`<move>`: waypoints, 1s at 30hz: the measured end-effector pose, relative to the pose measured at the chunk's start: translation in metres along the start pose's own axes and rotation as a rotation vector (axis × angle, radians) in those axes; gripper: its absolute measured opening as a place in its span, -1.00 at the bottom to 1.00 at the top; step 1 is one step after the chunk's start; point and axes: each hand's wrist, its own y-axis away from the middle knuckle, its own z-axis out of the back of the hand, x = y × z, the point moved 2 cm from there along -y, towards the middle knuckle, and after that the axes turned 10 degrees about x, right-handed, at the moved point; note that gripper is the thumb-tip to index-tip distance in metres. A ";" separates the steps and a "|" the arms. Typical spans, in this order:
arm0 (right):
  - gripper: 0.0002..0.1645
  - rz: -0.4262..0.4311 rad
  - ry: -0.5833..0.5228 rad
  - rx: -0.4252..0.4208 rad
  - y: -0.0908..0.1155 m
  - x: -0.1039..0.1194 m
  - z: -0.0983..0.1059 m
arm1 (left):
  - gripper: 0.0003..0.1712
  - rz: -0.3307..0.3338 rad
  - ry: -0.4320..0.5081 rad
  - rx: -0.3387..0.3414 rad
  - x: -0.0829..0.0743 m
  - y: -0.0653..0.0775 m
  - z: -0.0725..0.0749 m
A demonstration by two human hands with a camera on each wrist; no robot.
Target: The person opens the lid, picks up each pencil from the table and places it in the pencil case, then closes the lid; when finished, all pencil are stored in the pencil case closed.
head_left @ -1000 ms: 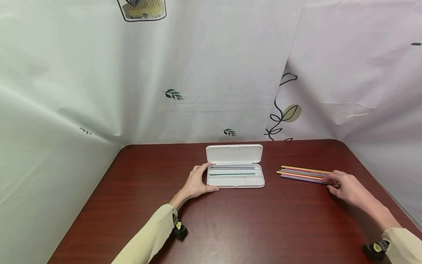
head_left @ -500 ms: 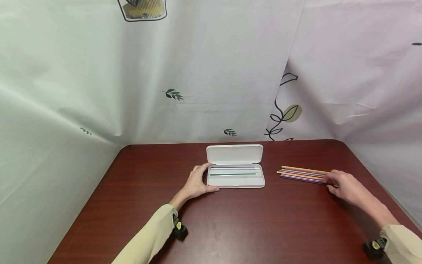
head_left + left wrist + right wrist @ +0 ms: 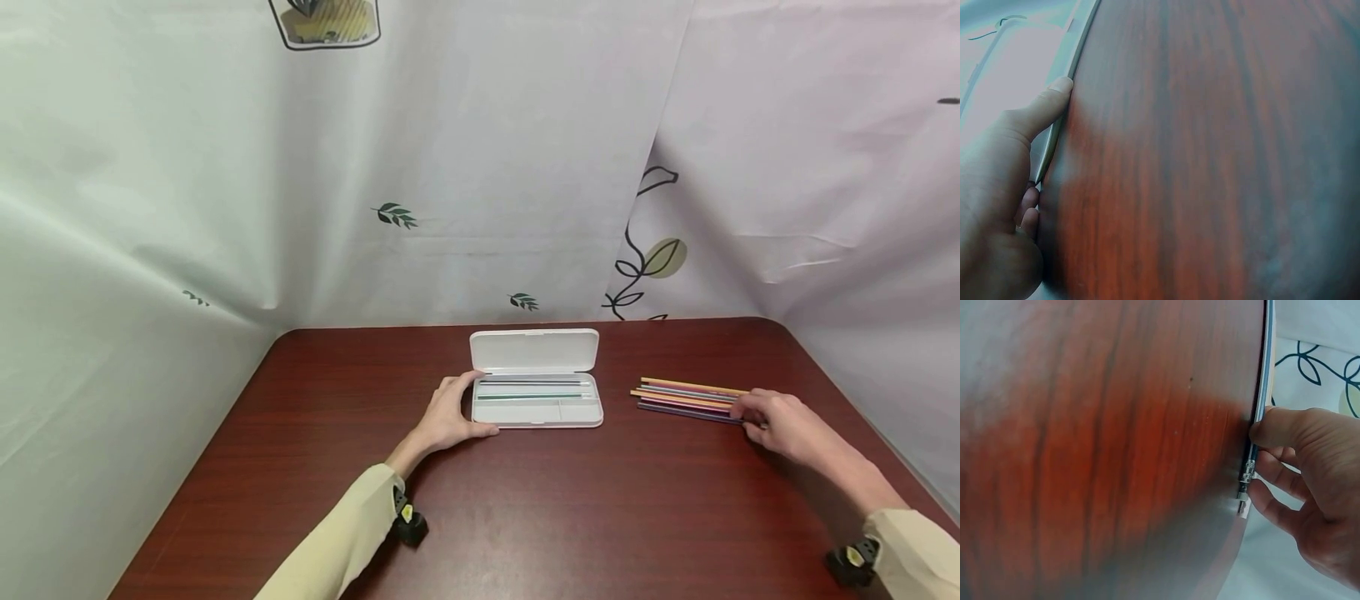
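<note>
Along the left side, white cloth (image 3: pixel 187 125) slopes to the reddish table (image 3: pixel 337 375). Next comes a pale sleeve (image 3: pixel 337 521), then the left hand (image 3: pixel 442 415), its thumb and fingers holding the left end of the white case (image 3: pixel 517 412). Two pencils (image 3: pixel 528 397) lie inside; the raised lid (image 3: pixel 533 350) stands behind them. To the right, apart from the case, loose pencils (image 3: pixel 690 393) lie bunched, with a dark pencil (image 3: pixel 690 414) on the near side. The right hand (image 3: pixel 787 429), well apart from the left, pinches that one near its metal-banded end and hides the bunch's right ends from the head view.
</note>
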 end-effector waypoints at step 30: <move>-0.61 0.172 -0.110 -0.075 -0.054 0.052 0.003 | 0.04 0.020 -0.002 0.010 0.001 0.000 -0.001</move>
